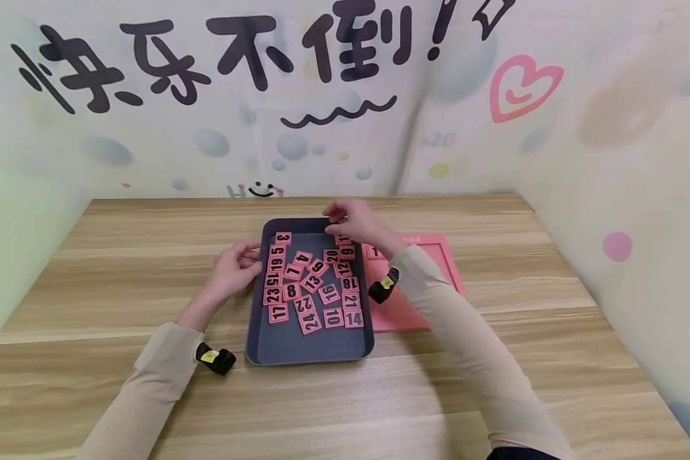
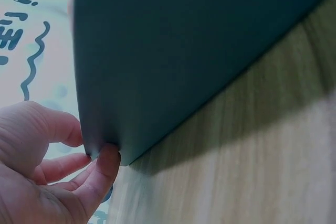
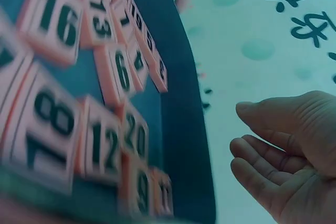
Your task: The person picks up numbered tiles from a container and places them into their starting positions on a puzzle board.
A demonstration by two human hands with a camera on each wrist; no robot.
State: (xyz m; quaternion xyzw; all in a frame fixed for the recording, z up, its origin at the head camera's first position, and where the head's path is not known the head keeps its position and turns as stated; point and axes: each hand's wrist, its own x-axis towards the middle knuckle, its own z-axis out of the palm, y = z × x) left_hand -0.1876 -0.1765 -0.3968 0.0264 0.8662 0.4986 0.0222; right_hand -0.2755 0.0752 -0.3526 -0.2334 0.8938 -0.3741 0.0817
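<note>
A dark grey rectangular tray (image 1: 310, 348) lies on the table, with several pink number tiles (image 1: 329, 294) scattered inside it. My left hand (image 1: 232, 268) is at the tray's left side, where thumb and fingers pinch its wall. In the left wrist view those fingertips (image 2: 107, 156) touch the dark outside of the tray. Over the tray's far right corner is my right hand (image 1: 359, 223). The right wrist view shows this hand (image 3: 289, 156) just beyond the tray wall, apart from it, with loosely bent fingers and nothing held.
A pink board (image 1: 402, 313) with a raised frame lies right of the tray, partly covered by the tray and my right forearm. One tile (image 1: 372, 252) shows near its upper left. Behind the wooden table (image 1: 149, 255) stands a printed wall (image 1: 207, 160).
</note>
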